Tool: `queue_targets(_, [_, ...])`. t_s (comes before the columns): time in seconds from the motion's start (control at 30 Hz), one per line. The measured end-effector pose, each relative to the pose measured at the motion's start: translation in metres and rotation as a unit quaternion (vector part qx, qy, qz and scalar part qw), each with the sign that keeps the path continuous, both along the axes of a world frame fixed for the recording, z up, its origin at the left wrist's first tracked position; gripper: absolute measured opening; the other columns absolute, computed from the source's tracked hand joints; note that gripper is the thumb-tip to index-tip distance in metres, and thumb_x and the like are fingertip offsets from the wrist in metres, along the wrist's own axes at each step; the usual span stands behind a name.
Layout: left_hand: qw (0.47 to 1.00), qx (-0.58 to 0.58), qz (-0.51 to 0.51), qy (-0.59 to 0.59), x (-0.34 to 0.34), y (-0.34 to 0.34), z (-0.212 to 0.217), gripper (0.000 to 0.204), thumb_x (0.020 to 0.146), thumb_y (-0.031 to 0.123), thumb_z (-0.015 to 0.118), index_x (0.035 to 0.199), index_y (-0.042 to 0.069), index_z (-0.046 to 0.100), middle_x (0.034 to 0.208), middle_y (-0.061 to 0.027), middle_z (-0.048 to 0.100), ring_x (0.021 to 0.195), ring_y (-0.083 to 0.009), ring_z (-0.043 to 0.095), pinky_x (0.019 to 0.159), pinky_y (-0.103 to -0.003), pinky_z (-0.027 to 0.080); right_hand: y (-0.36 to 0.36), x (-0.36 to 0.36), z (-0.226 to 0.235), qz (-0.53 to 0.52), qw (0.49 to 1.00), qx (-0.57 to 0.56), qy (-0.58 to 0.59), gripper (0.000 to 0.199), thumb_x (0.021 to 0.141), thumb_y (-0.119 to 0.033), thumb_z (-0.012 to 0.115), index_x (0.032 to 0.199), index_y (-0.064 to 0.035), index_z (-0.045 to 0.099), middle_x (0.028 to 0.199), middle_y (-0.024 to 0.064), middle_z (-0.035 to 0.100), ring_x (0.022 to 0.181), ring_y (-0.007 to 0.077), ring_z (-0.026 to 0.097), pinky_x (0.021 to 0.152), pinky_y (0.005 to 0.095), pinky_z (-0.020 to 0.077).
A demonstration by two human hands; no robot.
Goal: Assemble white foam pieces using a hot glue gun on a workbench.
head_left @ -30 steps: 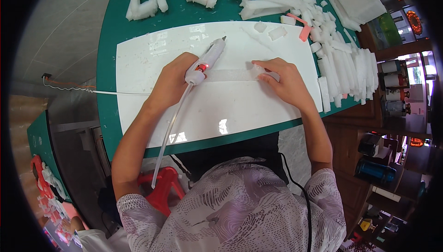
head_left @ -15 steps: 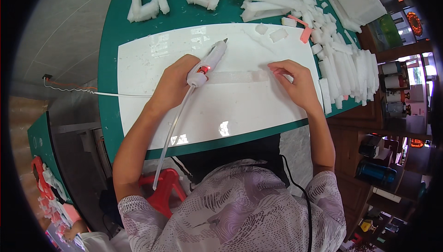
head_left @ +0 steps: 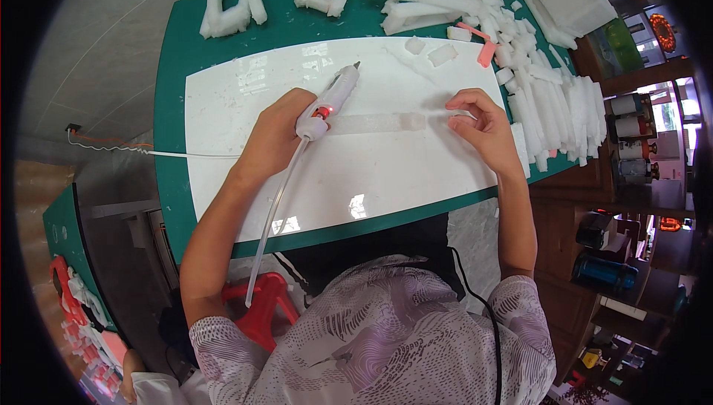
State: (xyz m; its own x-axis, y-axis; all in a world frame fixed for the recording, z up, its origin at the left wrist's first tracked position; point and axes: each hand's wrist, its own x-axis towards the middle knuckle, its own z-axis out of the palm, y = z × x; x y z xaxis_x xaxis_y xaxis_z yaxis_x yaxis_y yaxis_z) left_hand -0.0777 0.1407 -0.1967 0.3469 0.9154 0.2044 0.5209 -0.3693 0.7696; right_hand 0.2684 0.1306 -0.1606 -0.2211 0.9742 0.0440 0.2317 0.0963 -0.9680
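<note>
My left hand [head_left: 278,132] is wrapped round a white hot glue gun [head_left: 330,104], its nozzle angled toward the far side and a red light glowing on its body. A long clear glue stick [head_left: 269,230] sticks out of its rear end toward me. Beside the gun, a pale translucent foam strip [head_left: 375,123] lies flat on the white board [head_left: 401,171], its left end partly hidden by the gun. Just right of the strip's right end, my right hand [head_left: 481,123] hovers with fingers curled and a gap between thumb and forefinger. I see nothing in it.
Several white foam strips [head_left: 546,108] and offcuts are piled along the right side of the green table mat [head_left: 282,15]. Foam frames [head_left: 230,4] stand at the back. A pink tool [head_left: 486,52] lies near small foam blocks [head_left: 443,54]. A white cord [head_left: 171,154] runs left to the wall.
My right hand has drawn slightly away from the strip's right end, its fingers curling more. The glue gun stays in my left hand, almost in place. The whole view has shifted slightly.
</note>
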Motion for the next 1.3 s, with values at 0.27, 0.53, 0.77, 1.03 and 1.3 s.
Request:
queue_targets(0.27, [1.000, 0.020, 0.001, 0.014, 0.000, 0.000, 0.000, 0.027, 0.078, 0.003, 0.076, 0.101, 0.001, 0.062, 0.095, -0.0141, 0.062, 0.084, -0.0310, 0.061, 0.080, -0.034, 0.049, -0.004, 0.006, -0.002, -0.012, 1.000, -0.006, 0.010, 0.027, 0.082, 0.010, 0.067, 0.107, 0.0018, 0.061, 0.108, 0.0075, 0.063, 0.094, 0.0115, 0.066, 0.085, 0.0243, 0.0529])
queue_targets(0.53, [1.000, 0.007, 0.006, 0.013, 0.002, 0.000, 0.002, 0.027, 0.078, 0.004, 0.076, 0.100, 0.000, 0.062, 0.095, -0.0148, 0.062, 0.084, -0.0315, 0.061, 0.080, -0.034, 0.049, -0.005, 0.020, -0.006, -0.114, 0.993, 0.026, 0.009, 0.026, 0.083, 0.006, 0.072, 0.106, -0.0005, 0.062, 0.096, 0.0034, 0.065, 0.082, 0.0085, 0.063, 0.077, 0.0205, 0.0484])
queue_targets(0.77, [1.000, -0.003, 0.010, -0.002, 0.000, -0.001, 0.004, 0.028, 0.078, 0.006, 0.077, 0.101, -0.001, 0.062, 0.095, -0.0154, 0.062, 0.085, -0.0317, 0.060, 0.080, -0.035, 0.049, -0.015, 0.041, 0.001, -0.098, 0.973, 0.046, -0.206, 0.033, 0.082, -0.007, 0.074, 0.114, -0.0052, 0.065, 0.101, 0.0032, 0.062, 0.082, 0.0107, 0.057, 0.077, 0.0261, 0.0488])
queue_targets(1.03, [0.999, -0.022, 0.021, 0.009, 0.003, -0.002, 0.012, 0.028, 0.079, 0.010, 0.079, 0.099, 0.000, 0.062, 0.095, -0.0143, 0.062, 0.083, -0.0305, 0.060, 0.078, -0.034, 0.049, -0.035, 0.044, 0.000, -0.045, 0.980, 0.027, -0.194, 0.036, 0.080, -0.001, 0.068, 0.115, -0.0062, 0.060, 0.112, 0.0041, 0.057, 0.095, 0.0153, 0.057, 0.087, 0.0286, 0.0500])
queue_targets(1.3, [0.996, -0.055, 0.059, 0.044, 0.006, -0.003, 0.018, 0.028, 0.079, 0.012, 0.080, 0.097, -0.001, 0.063, 0.092, -0.0155, 0.063, 0.080, -0.0281, 0.061, 0.075, -0.035, 0.048, -0.041, 0.037, -0.003, -0.041, 0.998, -0.029, 0.026, 0.044, 0.078, 0.011, 0.067, 0.117, -0.0030, 0.055, 0.117, 0.0035, 0.055, 0.109, 0.0131, 0.058, 0.097, 0.0285, 0.0458])
